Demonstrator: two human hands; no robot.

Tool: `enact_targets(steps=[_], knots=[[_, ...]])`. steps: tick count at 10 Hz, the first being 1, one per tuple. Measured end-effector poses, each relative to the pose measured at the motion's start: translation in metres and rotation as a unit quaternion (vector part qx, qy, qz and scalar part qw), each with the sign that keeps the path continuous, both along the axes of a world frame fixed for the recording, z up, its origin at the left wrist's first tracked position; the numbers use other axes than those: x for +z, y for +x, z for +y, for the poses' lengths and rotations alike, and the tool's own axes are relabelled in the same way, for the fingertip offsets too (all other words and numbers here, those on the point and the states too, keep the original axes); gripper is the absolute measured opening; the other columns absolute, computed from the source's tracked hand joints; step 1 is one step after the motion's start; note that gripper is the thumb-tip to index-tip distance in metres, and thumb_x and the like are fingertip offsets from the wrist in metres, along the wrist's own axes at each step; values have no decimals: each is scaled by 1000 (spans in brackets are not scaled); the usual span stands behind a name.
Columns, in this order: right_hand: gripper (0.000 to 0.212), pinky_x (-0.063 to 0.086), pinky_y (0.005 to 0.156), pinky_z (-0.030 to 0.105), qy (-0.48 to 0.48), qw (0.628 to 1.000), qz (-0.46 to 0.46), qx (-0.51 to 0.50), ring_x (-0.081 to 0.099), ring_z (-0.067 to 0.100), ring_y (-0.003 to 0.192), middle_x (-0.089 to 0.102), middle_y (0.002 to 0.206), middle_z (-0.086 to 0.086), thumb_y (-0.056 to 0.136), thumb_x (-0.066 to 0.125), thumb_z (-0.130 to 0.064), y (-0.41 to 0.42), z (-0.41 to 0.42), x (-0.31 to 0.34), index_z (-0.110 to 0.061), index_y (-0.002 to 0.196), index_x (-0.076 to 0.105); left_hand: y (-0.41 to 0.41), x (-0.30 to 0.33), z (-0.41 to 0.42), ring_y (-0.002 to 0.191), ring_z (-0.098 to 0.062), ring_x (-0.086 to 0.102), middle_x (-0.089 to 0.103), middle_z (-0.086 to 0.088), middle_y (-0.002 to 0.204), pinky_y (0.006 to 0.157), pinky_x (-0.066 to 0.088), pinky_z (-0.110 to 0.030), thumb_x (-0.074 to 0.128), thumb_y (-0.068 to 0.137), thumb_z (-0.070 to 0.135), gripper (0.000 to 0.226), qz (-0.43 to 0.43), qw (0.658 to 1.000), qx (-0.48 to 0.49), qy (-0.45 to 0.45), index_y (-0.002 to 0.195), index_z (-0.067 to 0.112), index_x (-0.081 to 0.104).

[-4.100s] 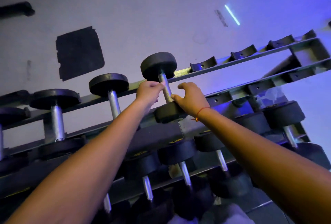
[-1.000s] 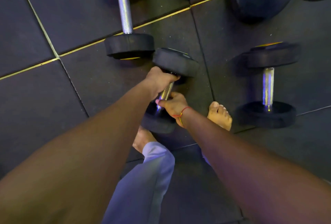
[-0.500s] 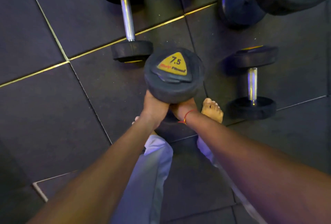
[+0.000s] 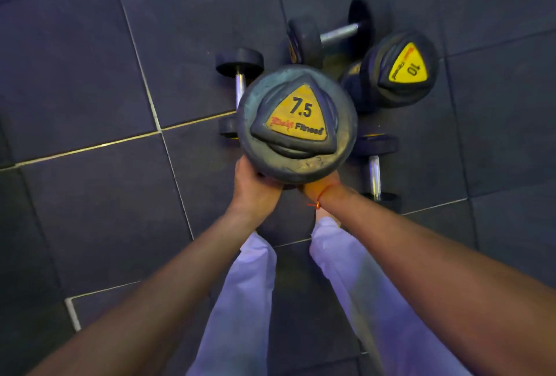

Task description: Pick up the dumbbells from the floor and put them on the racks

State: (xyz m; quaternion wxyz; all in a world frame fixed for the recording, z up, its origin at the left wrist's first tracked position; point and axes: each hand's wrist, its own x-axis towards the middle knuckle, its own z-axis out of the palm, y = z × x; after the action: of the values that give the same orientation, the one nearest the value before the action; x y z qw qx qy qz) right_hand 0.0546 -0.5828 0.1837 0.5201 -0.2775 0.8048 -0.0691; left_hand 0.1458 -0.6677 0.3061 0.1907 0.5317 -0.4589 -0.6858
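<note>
We hold the round black rubber dumbbell with the yellow triangular 7.5 label (image 4: pixel 296 123) upright in front of us, its labelled end facing the camera. Our left hand (image 4: pixel 255 187) curls around it just under that end plate, and our right hand (image 4: pixel 323 187), with an orange thread at the wrist, grips from the other side. The handle and most of our fingers are hidden behind the plate, so we cannot tell how fully they wrap the bar.

The lift looks done and the carry to the rack is what remains; no rack shows here.

Beyond our fingers, on the dark tiled rubber floor (image 4: pixel 90 75), lie more weights:
- a small black dumbbell with a chrome handle (image 4: pixel 239 87), past the left fingers and partly hidden by the plate
- a similar small black dumbbell (image 4: pixel 374 165), just beyond the right fingers
- a larger black dumbbell with a steel bar (image 4: pixel 331 35), farther out
- a black dumbbell with a yellow 10 label (image 4: pixel 400 69), standing on end

The chief risk, as we judge it, is a slip. Held on end, the weight hangs from a grip we cannot confirm, and our pale trouser legs (image 4: pixel 249 300) stand directly below. Turning away could also catch a foot on the dumbbells close by.
</note>
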Motion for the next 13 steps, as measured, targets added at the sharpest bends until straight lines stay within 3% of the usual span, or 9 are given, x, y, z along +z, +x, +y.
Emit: enact_targets(steps=[2,3,4,5,6,7,8,10,13], knots=[[39,25,85,5,-151,988,2,34,34,4,111,50,133,8,94,54,-9,20,-54,200,0,131,46,43,116,-10,79,20,56,59,16,95,70,42,0,69,75,3,35,-27,995,71,-60,92,29,54],[36,39,100,19,-216,971,19,100,47,7,112,60,125,8,87,61,-16,57,-74,286,-9,123,58,90,190,-18,89,11,59,61,0,115,87,50,-13,62,85,-11,37,-23,991,117,-61,111,14,57],[35,45,99,35,-275,944,21,182,58,28,111,66,116,16,77,66,-7,111,-90,348,-6,111,66,151,250,-30,115,-25,61,67,-13,120,100,49,-48,70,81,-3,40,-20,987,158,-38,115,16,67],[20,48,81,34,-299,923,1,243,61,26,89,68,91,14,71,67,0,165,-118,406,-1,91,67,211,302,-50,112,-25,63,72,-5,111,97,51,-49,72,75,8,36,-10,983,179,-38,105,27,71],[24,40,66,28,-278,910,-27,308,51,15,77,57,82,2,70,70,-5,225,-160,453,-4,94,64,274,348,-82,100,-21,66,71,-12,109,94,53,-47,74,73,5,33,25,970,239,-36,104,16,69],[39,50,71,26,-275,899,-76,333,61,14,85,67,95,1,66,72,-8,282,-204,485,-10,104,63,329,387,-115,87,-21,65,70,-12,93,84,55,-42,69,81,-4,23,36,959,277,-48,101,7,69],[40,47,58,14,-246,891,-126,359,57,4,69,64,82,-6,64,72,-4,334,-251,509,-14,101,63,382,413,-155,81,-18,64,68,-9,88,72,58,-31,65,86,0,25,49,947,311,-58,111,-1,65],[27,51,55,24,-241,862,-108,433,61,11,61,68,73,3,62,75,-17,429,-367,532,-13,86,64,476,429,-254,89,-16,66,68,-4,99,62,57,-25,64,91,14,11,84,912,401,-22,101,17,65],[30,60,65,33,-179,835,-117,507,68,17,72,69,81,5,64,72,-19,573,-571,545,-12,91,62,610,444,-440,85,-17,67,69,-11,114,57,52,-27,64,92,23,36,59,864,491,92,124,8,60]])
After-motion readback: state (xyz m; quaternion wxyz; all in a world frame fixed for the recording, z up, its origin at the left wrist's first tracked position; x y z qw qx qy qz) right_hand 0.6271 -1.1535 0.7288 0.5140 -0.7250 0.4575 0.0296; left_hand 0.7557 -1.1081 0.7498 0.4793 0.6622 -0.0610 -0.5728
